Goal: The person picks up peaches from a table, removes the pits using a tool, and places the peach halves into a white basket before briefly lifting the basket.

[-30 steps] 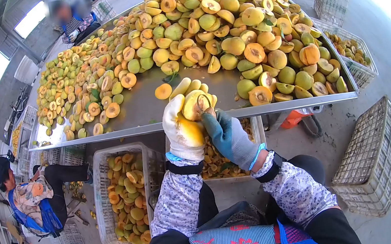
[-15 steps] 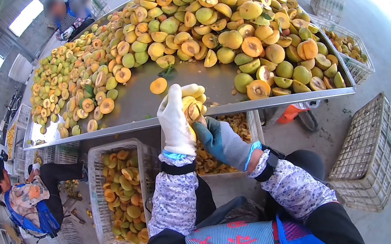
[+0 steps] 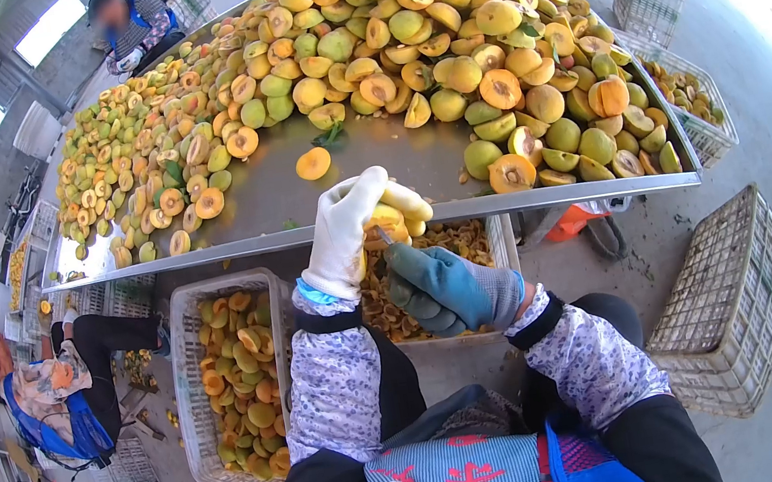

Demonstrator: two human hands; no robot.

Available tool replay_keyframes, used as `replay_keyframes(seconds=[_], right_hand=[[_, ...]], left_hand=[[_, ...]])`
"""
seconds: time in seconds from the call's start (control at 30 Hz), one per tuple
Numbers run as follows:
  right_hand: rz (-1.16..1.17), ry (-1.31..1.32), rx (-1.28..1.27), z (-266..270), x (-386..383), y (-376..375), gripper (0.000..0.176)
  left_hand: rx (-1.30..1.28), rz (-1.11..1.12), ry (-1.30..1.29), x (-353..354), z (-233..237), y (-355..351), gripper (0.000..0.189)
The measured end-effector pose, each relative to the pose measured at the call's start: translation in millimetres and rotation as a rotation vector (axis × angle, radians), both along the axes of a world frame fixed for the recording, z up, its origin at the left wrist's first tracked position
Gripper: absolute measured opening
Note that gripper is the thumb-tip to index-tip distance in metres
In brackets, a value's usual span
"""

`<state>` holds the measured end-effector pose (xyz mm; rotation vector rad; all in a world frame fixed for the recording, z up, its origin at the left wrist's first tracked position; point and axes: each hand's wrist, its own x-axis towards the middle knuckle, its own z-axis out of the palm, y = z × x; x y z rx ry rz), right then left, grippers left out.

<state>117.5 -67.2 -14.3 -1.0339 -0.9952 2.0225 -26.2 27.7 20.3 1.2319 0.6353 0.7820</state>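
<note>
Blue-and-grey gloved right hand [image 3: 439, 283]: fingers curled narrow around what looks like a slim dark tool [image 3: 384, 235], mostly hidden;
White-gloved left hand [image 3: 352, 231]: cupped around a rounded yellow fruit half [image 3: 387, 221], near the front edge of the grey metal surface [image 3: 384, 159];
Step at the fruit: seemingly working its inner side with the tool; whether a stone remains, I cannot tell;
Next move: calls for a firm left hold and a careful turn of the tool, clear of the left fingers;
White plastic crate below [image 3: 511, 257]: small yellow-brown pieces [image 3: 377, 300] inside;
Surface beyond: one orange fruit half [image 3: 313, 163], cut face up, apart from the yellow-green fruit heap [image 3: 435, 34].
</note>
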Motion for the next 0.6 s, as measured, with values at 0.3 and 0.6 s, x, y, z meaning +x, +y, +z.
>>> replay_keyframes(seconds=[0.3, 0.6], right_hand=[[-0.081, -0.042, -0.034, 4, -7, -8, 0.055], [0.054, -0.058, -0.091, 8, 11, -7, 0.051]], left_hand=[[0.001, 0.200, -0.069, 13, -8, -11, 0.050], [0.025, 0.053, -0.023, 12, -11, -9, 0.049]])
